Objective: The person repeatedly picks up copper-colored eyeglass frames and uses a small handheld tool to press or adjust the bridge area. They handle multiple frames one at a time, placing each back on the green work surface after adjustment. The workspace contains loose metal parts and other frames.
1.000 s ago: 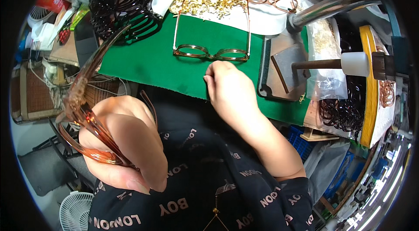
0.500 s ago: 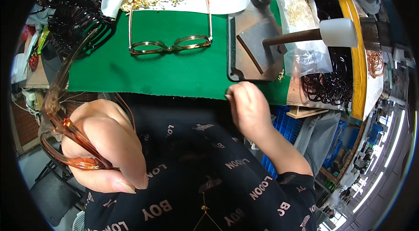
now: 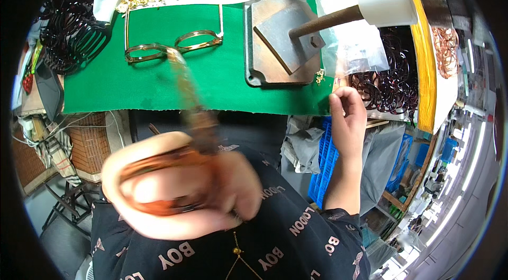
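Low in the frame, the left hand (image 3: 180, 195) grips blurred amber frames (image 3: 164, 185), likely light and brittle, best held by the rim; the right hand (image 3: 346, 116) at right pinches something too small to tell.

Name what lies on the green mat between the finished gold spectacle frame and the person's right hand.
In the head view, a grey metal press base plate lies between the gold spectacle frame and the right hand.

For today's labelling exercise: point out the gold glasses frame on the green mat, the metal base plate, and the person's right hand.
gold glasses frame (image 3: 172, 47), head view, on the bridge.
metal base plate (image 3: 259, 71), head view, on its bare lower-left part.
right hand (image 3: 348, 116), head view, on the middle of the hand.
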Demonstrator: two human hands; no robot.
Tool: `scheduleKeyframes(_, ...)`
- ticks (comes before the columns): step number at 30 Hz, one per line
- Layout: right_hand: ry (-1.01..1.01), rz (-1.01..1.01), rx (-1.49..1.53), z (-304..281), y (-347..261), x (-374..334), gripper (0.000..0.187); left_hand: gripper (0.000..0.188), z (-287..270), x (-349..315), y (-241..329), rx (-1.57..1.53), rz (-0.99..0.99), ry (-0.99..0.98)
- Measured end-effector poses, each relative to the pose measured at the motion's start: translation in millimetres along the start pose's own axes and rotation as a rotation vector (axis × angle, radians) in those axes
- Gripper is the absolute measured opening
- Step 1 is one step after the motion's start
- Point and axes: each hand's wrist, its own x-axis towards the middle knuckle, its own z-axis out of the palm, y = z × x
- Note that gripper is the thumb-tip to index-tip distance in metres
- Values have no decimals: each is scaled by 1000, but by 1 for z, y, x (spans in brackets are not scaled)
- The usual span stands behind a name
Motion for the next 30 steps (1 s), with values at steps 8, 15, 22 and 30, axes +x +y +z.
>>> scheduleKeyframes(8,-107,75,-204,-1,1,7,7,14,34,55,-7,-149,-246,-96)
scheduleKeyframes(15,-229,149,-204,-8,0,16,7,15,41,58,-18,-47,-253,-7)
scheduleKeyframes(22,-218,-67,-509,-1,-18,15,5,12,42,62,-30,-14,-121,31)
scheduleKeyframes(30,-107,-72,227,1,-111,-5,6,15,56,76,-36,-70,-116,185)
